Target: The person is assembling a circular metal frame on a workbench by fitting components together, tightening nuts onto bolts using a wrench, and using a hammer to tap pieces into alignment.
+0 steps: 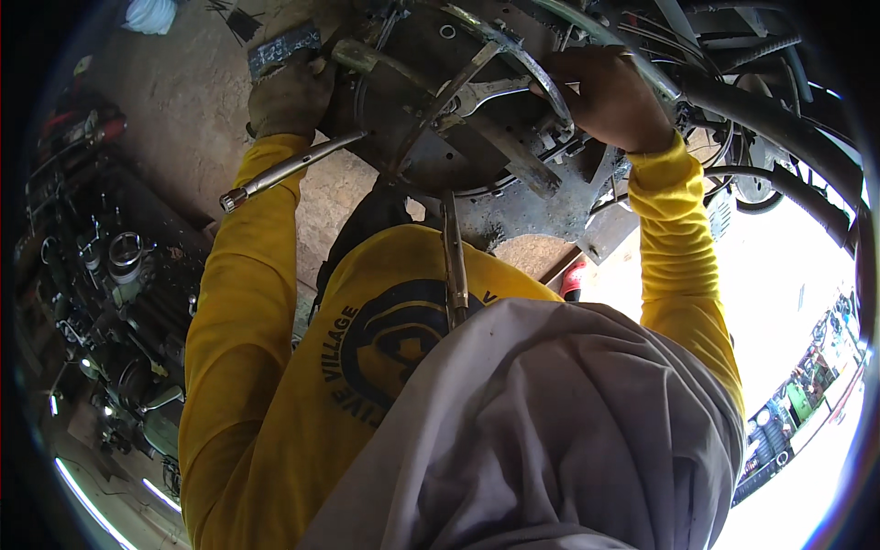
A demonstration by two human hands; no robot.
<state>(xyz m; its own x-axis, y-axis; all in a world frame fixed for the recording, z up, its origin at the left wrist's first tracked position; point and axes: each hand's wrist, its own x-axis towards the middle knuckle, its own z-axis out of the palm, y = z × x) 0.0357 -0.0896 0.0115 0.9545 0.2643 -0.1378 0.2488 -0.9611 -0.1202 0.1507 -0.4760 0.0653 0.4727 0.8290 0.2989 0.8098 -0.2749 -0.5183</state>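
The right hand (607,96), at the far right of the person's body, has its fingers closed around the handle end of a wrench (495,90). The wrench lies across the middle of the dark metal assembly (530,206), its head pointing left, between a curved metal bar (522,57) and the bars near it. The left hand (291,96) is at the assembly's far left, fingers curled beside a dark flat piece (286,46); whether it grips anything cannot be told.
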